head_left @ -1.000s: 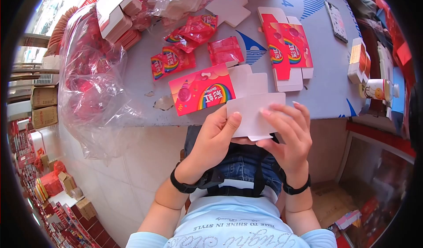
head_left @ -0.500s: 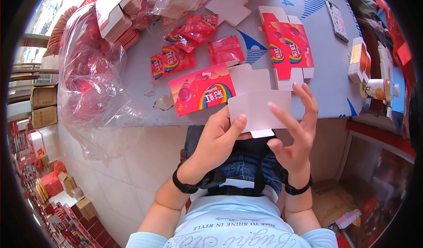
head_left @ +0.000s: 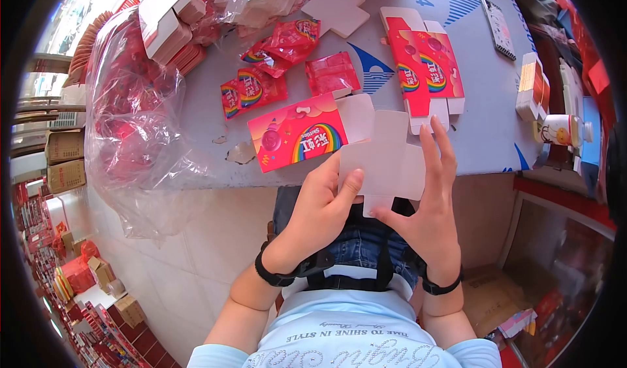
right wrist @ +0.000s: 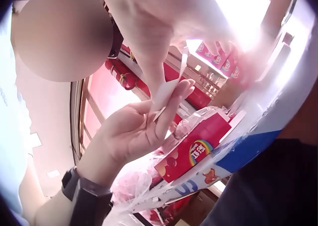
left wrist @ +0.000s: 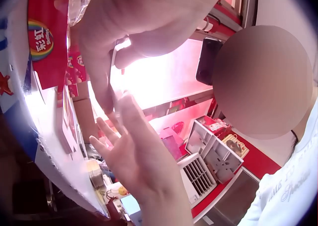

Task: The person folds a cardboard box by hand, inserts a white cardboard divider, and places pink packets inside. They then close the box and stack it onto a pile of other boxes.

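A white-sided carton blank [head_left: 385,162] is spread in front of the body, its flaps pointing out. My left hand [head_left: 321,201] grips its left edge, thumb on the white face and fingers underneath. At the right edge my right hand [head_left: 432,211] has long, extended fingers, and its thumb reaches the small lower flap. From the right wrist view, the blank [right wrist: 166,89] appears nearly edge-on in the left hand [right wrist: 129,134]. Just beyond the hands lies a red Skittles carton [head_left: 297,133] with its white end flaps out.
Several red candy packets [head_left: 256,90] lie on the blue-grey table [head_left: 215,129]. At the back right is a flat red carton [head_left: 428,71]; a clear plastic bag [head_left: 137,139] hangs over the left edge. Stacked cartons [head_left: 173,32] stand behind it, and a cup [head_left: 560,131] at the right.
The blank's upper flap has become visible and its lower flap hangs further down. My right hand lifted off the face, spread, and brought its thumb to the lower flap. My left hand keeps its grip.
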Tool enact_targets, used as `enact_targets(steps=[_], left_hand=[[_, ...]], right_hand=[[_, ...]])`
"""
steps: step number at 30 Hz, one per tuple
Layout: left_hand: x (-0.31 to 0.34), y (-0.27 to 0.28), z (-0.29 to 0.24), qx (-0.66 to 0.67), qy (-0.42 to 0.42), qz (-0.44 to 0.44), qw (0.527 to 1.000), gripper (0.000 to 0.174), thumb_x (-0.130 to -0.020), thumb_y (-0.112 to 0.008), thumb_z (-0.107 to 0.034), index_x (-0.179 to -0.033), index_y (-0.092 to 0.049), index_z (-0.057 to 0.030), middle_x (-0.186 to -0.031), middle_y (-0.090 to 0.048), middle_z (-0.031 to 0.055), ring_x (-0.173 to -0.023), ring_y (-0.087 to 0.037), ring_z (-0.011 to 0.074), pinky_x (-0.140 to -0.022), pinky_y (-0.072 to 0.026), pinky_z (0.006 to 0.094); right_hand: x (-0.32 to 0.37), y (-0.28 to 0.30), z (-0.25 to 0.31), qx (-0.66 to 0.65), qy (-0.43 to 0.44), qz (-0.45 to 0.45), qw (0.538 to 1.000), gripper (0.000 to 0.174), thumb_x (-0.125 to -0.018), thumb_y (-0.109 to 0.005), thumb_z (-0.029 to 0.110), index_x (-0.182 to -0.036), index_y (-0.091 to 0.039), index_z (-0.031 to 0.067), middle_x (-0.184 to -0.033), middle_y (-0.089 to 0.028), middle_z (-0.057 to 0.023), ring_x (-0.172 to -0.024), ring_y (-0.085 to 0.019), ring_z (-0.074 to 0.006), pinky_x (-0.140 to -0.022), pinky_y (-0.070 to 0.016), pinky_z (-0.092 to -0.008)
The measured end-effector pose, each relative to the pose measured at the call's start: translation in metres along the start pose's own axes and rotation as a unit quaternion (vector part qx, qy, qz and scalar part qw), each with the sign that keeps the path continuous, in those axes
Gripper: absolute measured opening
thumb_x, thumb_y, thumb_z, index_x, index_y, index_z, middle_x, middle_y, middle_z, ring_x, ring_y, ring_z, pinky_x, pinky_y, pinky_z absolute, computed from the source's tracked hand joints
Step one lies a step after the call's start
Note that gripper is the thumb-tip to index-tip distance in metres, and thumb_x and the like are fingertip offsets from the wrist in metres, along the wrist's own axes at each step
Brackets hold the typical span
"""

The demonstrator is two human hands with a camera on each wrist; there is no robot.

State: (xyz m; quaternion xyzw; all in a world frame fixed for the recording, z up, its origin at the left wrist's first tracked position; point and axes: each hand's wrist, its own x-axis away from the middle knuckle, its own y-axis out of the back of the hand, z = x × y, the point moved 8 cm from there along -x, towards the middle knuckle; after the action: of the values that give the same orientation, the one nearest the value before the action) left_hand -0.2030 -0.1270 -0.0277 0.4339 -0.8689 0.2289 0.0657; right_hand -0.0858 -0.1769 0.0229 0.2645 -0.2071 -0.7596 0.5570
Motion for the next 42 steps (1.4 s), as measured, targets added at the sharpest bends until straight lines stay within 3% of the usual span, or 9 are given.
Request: enact_targets(steps=[7, 15, 19, 26, 32, 34, 36, 38, 42], left_hand=[[0.0, -0.011, 0.001, -0.21, -0.006, 0.063, 0.976, 0.029, -0.089, -0.044, -0.005, -0.116, -0.049, -0.0008, -0.074, -0.06, 0.0167, -0.06, -0.057, 0.0201, -0.061, -0.0441, 0.028], [0.0, -0.004, 0.002, -0.167, 0.014, 0.02, 0.986, 0.026, -0.091, -0.044, -0.009, -0.114, -0.051, -0.001, -0.079, -0.061, 0.0113, -0.064, -0.055, 0.0133, -0.061, -0.0445, 0.0255], [0.0, 0.002, 0.005, -0.06, 0.018, 0.033, 0.997, 0.031, -0.093, -0.045, -0.015, -0.121, -0.046, 0.0006, -0.101, -0.058, 0.0052, -0.088, -0.056, 0.0071, -0.071, -0.0486, 0.0217], [0.003, 0.0, 0.0, -0.017, -0.007, -0.023, 1.0, 0.026, -0.092, -0.042, -0.01, -0.115, -0.05, 0.0001, -0.089, -0.061, 0.0073, -0.08, -0.057, 0.0084, -0.068, -0.0453, 0.0231], [0.004, -0.01, -0.006, -0.208, -0.026, 0.052, 0.976, 0.027, -0.09, -0.041, -0.004, -0.114, -0.052, -0.0041, -0.081, -0.062, 0.012, -0.07, -0.058, 0.0138, -0.067, -0.0447, 0.0252], [0.004, -0.013, -0.003, -0.217, -0.017, 0.085, 0.972, 0.027, -0.089, -0.041, -0.004, -0.114, -0.052, -0.0051, -0.08, -0.062, 0.0124, -0.069, -0.057, 0.0133, -0.066, -0.0444, 0.0253], [0.004, -0.014, -0.003, -0.196, -0.027, 0.089, 0.976, 0.026, -0.09, -0.042, -0.006, -0.114, -0.052, -0.0044, -0.081, -0.061, 0.0115, -0.07, -0.057, 0.0127, -0.067, -0.0442, 0.025], [0.004, -0.014, -0.005, -0.174, -0.038, 0.09, 0.98, 0.026, -0.09, -0.042, -0.007, -0.114, -0.052, -0.0038, -0.082, -0.061, 0.0106, -0.071, -0.056, 0.012, -0.067, -0.044, 0.0247], [0.003, -0.004, 0.003, -0.072, 0.029, 0.06, 0.995, 0.026, -0.092, -0.042, -0.011, -0.115, -0.049, -0.0019, -0.087, -0.059, 0.0074, -0.075, -0.055, 0.0114, -0.069, -0.0433, 0.0245]], right_hand=[[-0.01, 0.014, -0.015, 0.051, -0.005, 0.022, 0.998, 0.081, -0.052, -0.08, 0.011, -0.125, -0.047, 0.0094, -0.126, -0.047, -0.0102, -0.119, -0.041, -0.0304, -0.1, -0.0311, -0.0465], [0.003, 0.004, 0.01, 0.14, 0.147, 0.004, 0.979, 0.045, -0.065, -0.073, 0.013, -0.108, -0.06, 0.0084, -0.111, -0.06, -0.0053, -0.109, -0.053, -0.0252, -0.1, -0.0308, -0.0449], [0.009, -0.011, 0.015, 0.185, 0.141, 0.074, 0.97, 0.043, -0.079, -0.061, 0.034, -0.113, -0.059, 0.0078, -0.119, -0.057, -0.005, -0.114, -0.05, -0.026, -0.103, -0.0274, -0.0456], [0.006, -0.007, 0.02, 0.192, 0.139, 0.094, 0.967, 0.045, -0.08, -0.06, 0.036, -0.114, -0.059, 0.0078, -0.12, -0.056, -0.0059, -0.116, -0.048, -0.0259, -0.103, -0.0263, -0.0459], [0.0, 0.026, -0.006, 0.002, 0.014, -0.013, 1.0, 0.035, -0.075, -0.069, 0.016, -0.109, -0.062, 0.0081, -0.095, -0.066, -0.0047, -0.088, -0.062, -0.0182, -0.085, -0.044, -0.0358], [0.004, 0.025, -0.037, -0.149, -0.205, -0.002, 0.967, 0.035, -0.072, -0.071, 0.007, -0.106, -0.063, 0.0073, -0.086, -0.067, -0.005, -0.076, -0.062, -0.0106, -0.076, -0.0472, -0.0278], [0.004, 0.025, -0.047, -0.185, -0.209, 0.012, 0.96, 0.043, -0.072, -0.073, 0.014, -0.111, -0.059, 0.0038, -0.087, -0.067, -0.0076, -0.079, -0.061, -0.0086, -0.073, -0.0467, -0.0238], [0.005, 0.014, -0.053, -0.424, -0.195, 0.04, 0.884, 0.064, -0.067, -0.077, 0.027, -0.12, -0.051, 0.0008, -0.097, -0.065, -0.0088, -0.089, -0.061, -0.0141, -0.082, -0.0449, -0.0278], [0.005, -0.003, -0.049, -0.449, -0.112, 0.08, 0.883, 0.086, -0.06, -0.08, 0.038, -0.127, -0.043, -0.0013, -0.114, -0.058, -0.0113, -0.105, -0.055, -0.0196, -0.093, -0.0387, -0.0327]])
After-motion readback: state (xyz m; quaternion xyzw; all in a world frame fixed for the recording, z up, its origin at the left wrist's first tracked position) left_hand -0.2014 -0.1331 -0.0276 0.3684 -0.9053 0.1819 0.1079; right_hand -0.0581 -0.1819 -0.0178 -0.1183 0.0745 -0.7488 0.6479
